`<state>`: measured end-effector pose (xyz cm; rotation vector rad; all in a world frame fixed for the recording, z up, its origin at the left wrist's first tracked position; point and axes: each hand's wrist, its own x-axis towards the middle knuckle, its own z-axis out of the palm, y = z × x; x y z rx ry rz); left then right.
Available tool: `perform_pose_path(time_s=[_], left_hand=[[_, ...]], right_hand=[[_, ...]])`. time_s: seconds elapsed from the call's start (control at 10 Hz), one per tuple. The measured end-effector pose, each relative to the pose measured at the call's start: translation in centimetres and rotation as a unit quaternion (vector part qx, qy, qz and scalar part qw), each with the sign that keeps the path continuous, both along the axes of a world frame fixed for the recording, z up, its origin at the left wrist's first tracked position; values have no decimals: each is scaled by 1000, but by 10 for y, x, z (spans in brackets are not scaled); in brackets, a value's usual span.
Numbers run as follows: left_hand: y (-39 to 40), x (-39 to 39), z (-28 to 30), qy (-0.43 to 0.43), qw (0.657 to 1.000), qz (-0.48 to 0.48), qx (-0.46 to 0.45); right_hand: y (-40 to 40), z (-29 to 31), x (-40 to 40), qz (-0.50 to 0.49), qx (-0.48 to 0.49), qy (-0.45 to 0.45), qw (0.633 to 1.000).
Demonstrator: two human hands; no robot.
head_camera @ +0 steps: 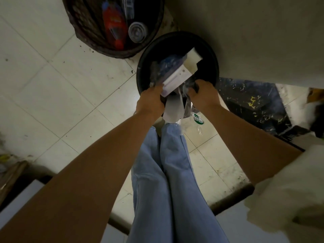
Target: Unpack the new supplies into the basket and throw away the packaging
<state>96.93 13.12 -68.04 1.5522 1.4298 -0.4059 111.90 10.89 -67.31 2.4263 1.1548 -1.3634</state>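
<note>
The tiled floor (52,81) carries a dark woven basket (84,35) at far left, holding a red bottle (114,23) and a clear lid. Just right of it stands the black bin (175,39), stuffed with a white box (182,72) and crinkled plastic wrap (166,65). The left hand (150,100) grasps the box's near end; the right hand (203,93) is clenched on plastic film. Loose wrap trails over the near rim, so it could likely spill onto the floor if pressed unevenly.
</note>
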Motion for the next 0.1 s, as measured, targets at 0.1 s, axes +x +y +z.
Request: perform_pose_path(time_s=[0.1], left_hand=[[6, -7, 24, 62, 995, -69, 38]], right_hand=[[4, 26, 4, 14, 4, -15, 1000]])
